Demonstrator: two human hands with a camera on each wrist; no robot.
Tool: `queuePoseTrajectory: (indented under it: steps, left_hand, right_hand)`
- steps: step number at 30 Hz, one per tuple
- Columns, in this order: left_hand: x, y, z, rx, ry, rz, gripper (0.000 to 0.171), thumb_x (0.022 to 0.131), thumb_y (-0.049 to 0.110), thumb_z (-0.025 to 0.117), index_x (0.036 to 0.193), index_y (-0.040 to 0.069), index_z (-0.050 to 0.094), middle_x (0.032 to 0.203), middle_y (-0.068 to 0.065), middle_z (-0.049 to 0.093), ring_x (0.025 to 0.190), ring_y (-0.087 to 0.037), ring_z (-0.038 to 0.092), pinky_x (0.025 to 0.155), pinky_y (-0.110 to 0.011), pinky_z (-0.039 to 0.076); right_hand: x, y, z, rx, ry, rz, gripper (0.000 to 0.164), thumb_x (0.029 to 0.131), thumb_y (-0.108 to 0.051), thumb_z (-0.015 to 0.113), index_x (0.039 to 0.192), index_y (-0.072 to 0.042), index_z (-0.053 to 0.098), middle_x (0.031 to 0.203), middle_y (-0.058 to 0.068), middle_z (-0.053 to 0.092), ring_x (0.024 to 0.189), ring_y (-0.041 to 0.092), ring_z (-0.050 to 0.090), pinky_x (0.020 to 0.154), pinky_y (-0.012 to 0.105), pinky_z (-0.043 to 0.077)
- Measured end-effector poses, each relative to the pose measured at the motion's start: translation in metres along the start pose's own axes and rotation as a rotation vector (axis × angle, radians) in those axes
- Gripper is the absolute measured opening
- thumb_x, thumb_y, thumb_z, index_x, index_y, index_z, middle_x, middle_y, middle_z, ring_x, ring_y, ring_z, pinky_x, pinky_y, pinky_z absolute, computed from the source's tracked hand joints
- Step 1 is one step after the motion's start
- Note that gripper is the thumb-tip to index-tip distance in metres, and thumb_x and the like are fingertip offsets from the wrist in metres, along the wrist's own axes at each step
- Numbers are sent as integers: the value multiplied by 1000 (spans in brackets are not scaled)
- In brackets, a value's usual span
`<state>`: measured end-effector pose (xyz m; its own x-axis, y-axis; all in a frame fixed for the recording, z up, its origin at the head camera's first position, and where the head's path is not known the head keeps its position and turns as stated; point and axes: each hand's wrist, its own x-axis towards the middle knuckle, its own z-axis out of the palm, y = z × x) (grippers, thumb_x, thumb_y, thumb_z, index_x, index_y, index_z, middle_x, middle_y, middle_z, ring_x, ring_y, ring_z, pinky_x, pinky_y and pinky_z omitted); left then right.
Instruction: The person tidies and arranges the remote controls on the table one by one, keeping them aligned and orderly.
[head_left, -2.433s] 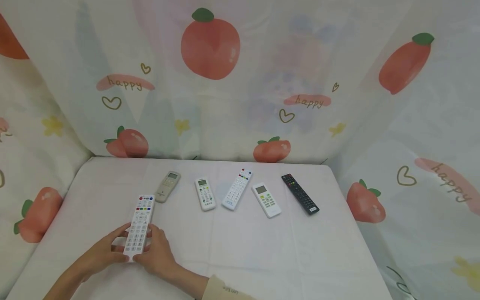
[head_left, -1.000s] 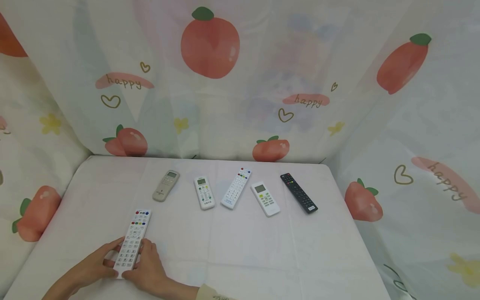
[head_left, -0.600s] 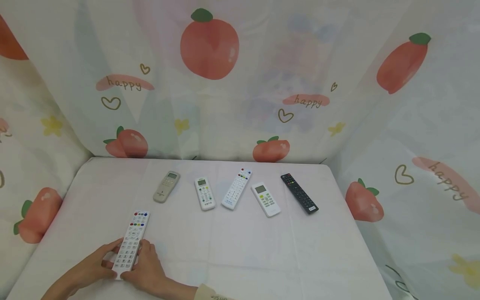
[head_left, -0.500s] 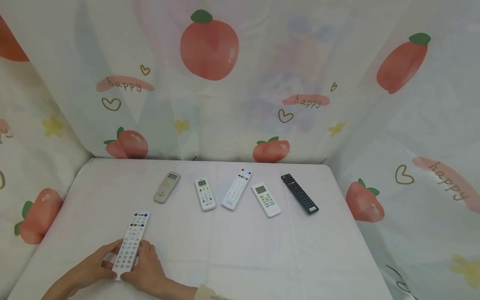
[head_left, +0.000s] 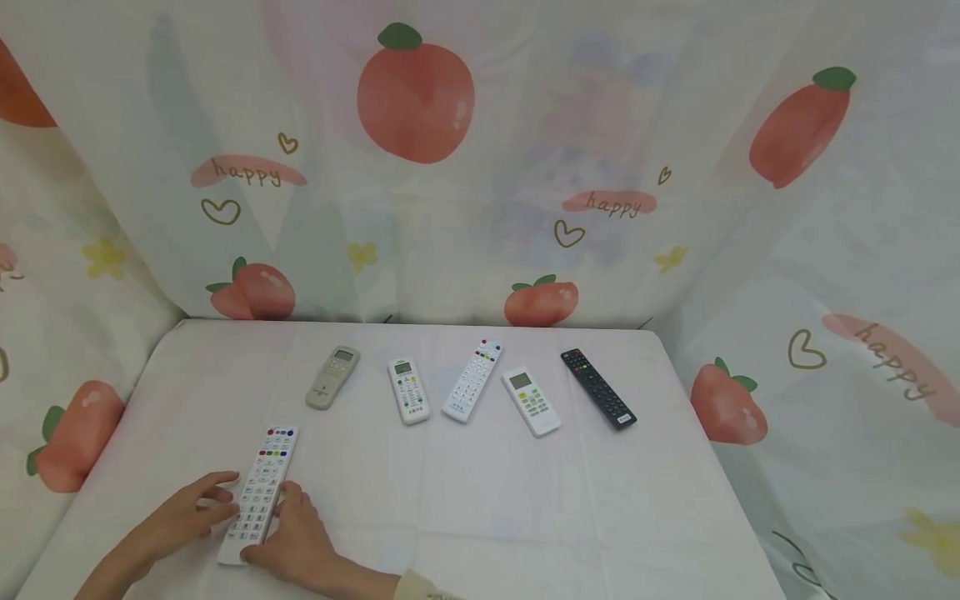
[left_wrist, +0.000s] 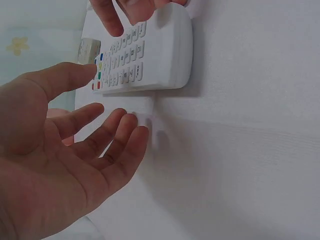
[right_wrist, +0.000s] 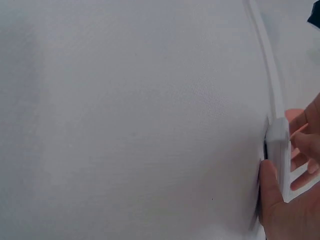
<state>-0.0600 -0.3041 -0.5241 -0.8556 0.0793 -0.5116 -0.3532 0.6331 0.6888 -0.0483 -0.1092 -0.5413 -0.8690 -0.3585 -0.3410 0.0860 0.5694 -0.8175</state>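
A long white remote control [head_left: 262, 492] with colored buttons near its far end lies slanted at the table's front left. My left hand [head_left: 183, 517] is at its left side, fingers spread and loosely bent; in the left wrist view they hold nothing and a gap shows between most of them and the remote. My right hand [head_left: 300, 533] holds the remote's right side near its lower end, thumb at the near corner and fingertips along the edge. The right wrist view shows a fingertip [right_wrist: 270, 182] against the remote's side. Some of the right fingers are hidden.
Farther back on the white table [head_left: 510, 517] lie a beige remote [head_left: 332, 379], a small white remote [head_left: 408, 392], a long white remote [head_left: 472, 382], a white remote with a screen [head_left: 531, 402] and a black remote [head_left: 598, 389]. Fruit-print cloth [head_left: 450, 217] surrounds the table.
Both hands brought the white remote toward the table's front, away from the beige remote. Since half a second ago, the left hand has let go and drawn slightly left; the right hand stays on it.
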Motion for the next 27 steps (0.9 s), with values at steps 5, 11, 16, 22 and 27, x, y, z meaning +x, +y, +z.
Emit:
queuePoseTrajectory:
  steps: [5, 11, 16, 22, 27]
  left_hand:
    - [2, 8, -8, 43, 82, 62, 61, 99, 30, 62, 140, -10, 41, 116, -22, 60, 106, -41, 61, 78, -44, 56]
    - [7, 23, -9, 119, 204, 126, 54, 100, 28, 61, 137, -8, 47, 115, -25, 63, 106, -46, 61, 78, -50, 55]
    - [13, 33, -6, 106, 252, 191, 52, 99, 27, 63, 136, -7, 49, 115, -25, 63, 106, -43, 62, 80, -51, 54]
    - [22, 46, 0, 83, 282, 271, 51, 98, 26, 65, 136, -5, 50, 118, -24, 64, 109, -42, 61, 86, -57, 52]
    - [33, 53, 4, 81, 311, 325, 49, 97, 23, 67, 135, -3, 52, 118, -24, 64, 109, -43, 61, 86, -59, 51]
  right_hand:
    - [0, 2, -7, -7, 2, -7, 79, 76, -26, 87, 141, -10, 45, 97, -9, 53, 80, 1, 51, 71, 22, 49]
    - [2, 7, -19, 5, 20, -40, 71, 79, -25, 84, 139, -11, 48, 102, -9, 54, 78, 0, 52, 68, 20, 49]
    - [6, 10, -33, 43, 46, -100, 61, 82, -23, 82, 135, -14, 54, 106, -11, 56, 85, -1, 55, 71, 19, 49]
    - [20, 16, -55, 99, 71, -195, 56, 86, -19, 80, 136, -12, 55, 119, -2, 62, 100, 4, 61, 79, 18, 52]
    - [30, 18, -71, 107, 88, -247, 56, 87, -16, 78, 137, -9, 54, 126, 5, 61, 105, 8, 62, 81, 18, 52]
